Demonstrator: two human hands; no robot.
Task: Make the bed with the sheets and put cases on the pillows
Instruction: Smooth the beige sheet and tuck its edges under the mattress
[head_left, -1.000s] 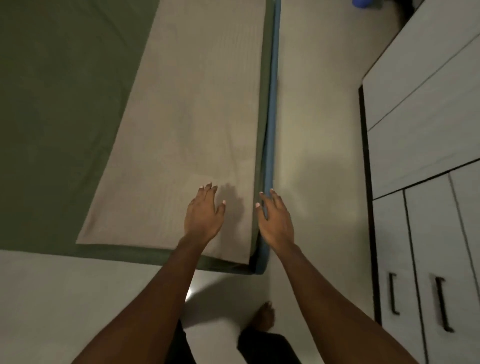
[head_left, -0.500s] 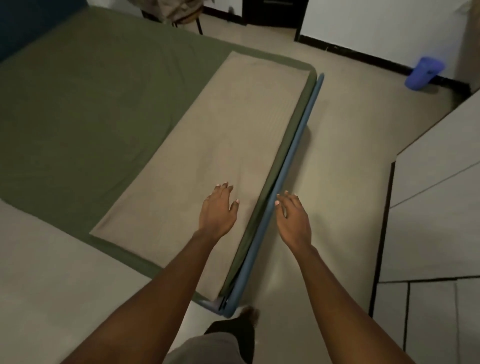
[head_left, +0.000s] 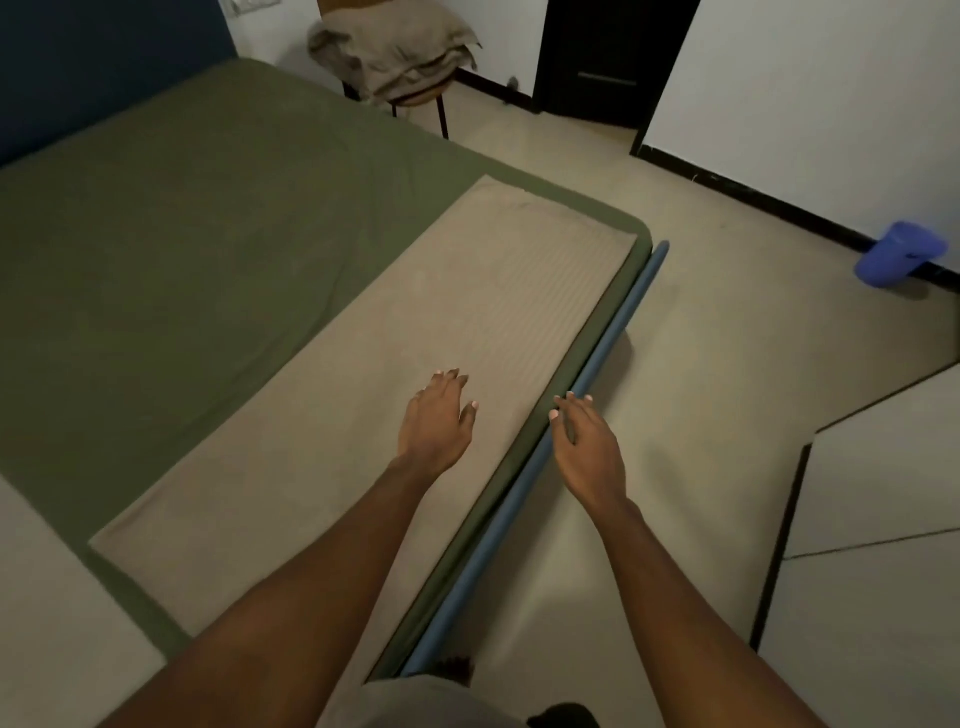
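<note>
Step in hand: smoothing the folded sheet (head_left: 415, 322) along the bed (head_left: 182, 234) edge. Left hand (head_left: 436, 421) flat over it, right hand (head_left: 589, 441) beside the frame (head_left: 597, 364); hands straight-fingered, holding nothing. Next, probably: grip the sheet's edge and unfold it across the bed.

One bed (head_left: 208, 234), one beige sheet (head_left: 415, 312), one chair (head_left: 415, 97), one blue bin (head_left: 901, 254)

The green sheet (head_left: 208, 234) is matt cloth, smooth w/ faint creases. The tan sheet (head_left: 415, 322) is matt cloth w/ a fine ribbed weave. The blue bed rail (head_left: 597, 358) looks smooth & matt. The floor (head_left: 727, 364) is smooth w/ slight sheen; cupboard (head_left: 883, 493) smooth, matt.
</note>
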